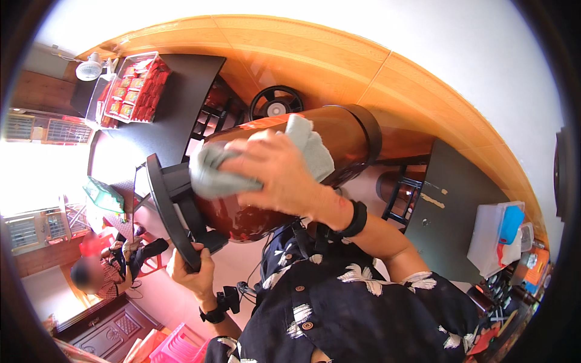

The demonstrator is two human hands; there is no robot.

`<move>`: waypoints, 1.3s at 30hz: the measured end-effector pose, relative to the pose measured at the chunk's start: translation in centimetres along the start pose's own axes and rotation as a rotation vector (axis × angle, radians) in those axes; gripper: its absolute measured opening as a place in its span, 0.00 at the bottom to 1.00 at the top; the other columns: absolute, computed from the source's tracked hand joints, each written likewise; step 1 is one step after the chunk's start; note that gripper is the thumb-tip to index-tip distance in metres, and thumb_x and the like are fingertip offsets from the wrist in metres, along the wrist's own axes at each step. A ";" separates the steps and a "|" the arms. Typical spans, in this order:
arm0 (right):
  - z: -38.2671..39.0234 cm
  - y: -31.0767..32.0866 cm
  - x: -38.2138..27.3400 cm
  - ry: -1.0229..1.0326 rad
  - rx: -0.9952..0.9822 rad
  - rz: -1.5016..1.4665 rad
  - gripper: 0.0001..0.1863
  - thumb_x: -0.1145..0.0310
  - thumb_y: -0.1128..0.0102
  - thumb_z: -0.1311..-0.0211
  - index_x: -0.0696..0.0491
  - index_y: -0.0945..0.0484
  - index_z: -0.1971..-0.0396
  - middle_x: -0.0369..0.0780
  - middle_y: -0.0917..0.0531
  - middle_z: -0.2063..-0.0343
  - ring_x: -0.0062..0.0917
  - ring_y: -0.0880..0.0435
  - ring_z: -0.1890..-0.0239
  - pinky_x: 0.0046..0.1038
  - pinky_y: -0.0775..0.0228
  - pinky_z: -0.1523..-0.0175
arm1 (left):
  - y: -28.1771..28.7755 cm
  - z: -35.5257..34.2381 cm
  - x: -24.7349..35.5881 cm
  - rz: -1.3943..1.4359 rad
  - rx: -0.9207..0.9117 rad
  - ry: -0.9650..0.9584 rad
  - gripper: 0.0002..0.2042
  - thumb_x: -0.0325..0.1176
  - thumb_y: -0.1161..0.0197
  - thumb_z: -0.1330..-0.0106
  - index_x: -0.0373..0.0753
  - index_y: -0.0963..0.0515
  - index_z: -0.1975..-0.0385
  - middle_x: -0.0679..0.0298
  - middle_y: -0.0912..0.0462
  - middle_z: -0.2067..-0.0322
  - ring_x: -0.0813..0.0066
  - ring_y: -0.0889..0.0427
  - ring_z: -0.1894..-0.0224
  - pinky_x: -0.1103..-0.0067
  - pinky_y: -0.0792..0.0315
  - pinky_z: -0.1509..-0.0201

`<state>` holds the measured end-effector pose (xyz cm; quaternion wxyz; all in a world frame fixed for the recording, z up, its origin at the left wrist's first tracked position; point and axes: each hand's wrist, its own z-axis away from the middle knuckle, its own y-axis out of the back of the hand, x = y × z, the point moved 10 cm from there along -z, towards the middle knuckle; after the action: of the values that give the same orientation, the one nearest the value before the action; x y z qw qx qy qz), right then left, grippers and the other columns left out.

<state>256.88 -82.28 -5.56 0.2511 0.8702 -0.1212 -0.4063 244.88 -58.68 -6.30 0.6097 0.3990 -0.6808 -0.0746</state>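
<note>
A large glossy brown cylinder (242,219) with a black band at its far end lies tilted across the view in front of me. At its near left end is a black frame-like end piece (172,209) with a flat, curved rim. My left hand (192,273) grips the lower end of that black rim, thumb on top. My right hand (279,175), slightly blurred, is closed on a grey-green cloth (311,151) laid against the cylinder's upper side. The fingers press into the bunched part of the cloth, and the rest drapes behind the hand.
A dark table (175,91) at the left carries clear boxes of red packets (136,88) and a small white fan (89,69). Another dark table (454,206) stands right, with a plastic box (487,239). A seated person (112,260) is at the lower left, near pink plastic stools (178,346).
</note>
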 end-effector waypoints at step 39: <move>32.6 8.2 27.6 -1.149 0.479 0.230 0.28 0.51 0.54 0.31 0.61 0.29 0.46 0.50 0.32 0.45 0.43 0.31 0.45 0.36 0.42 0.40 | -2.5 -0.7 -4.2 0.554 -0.419 0.703 0.19 0.35 0.41 0.37 0.42 0.36 0.89 0.66 0.34 0.94 0.78 0.37 0.95 0.83 0.45 0.91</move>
<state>249.43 -111.69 -36.72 -0.0139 0.5267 -0.4170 -0.7406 246.42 -57.42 -10.86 0.8664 0.0727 -0.4849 0.0942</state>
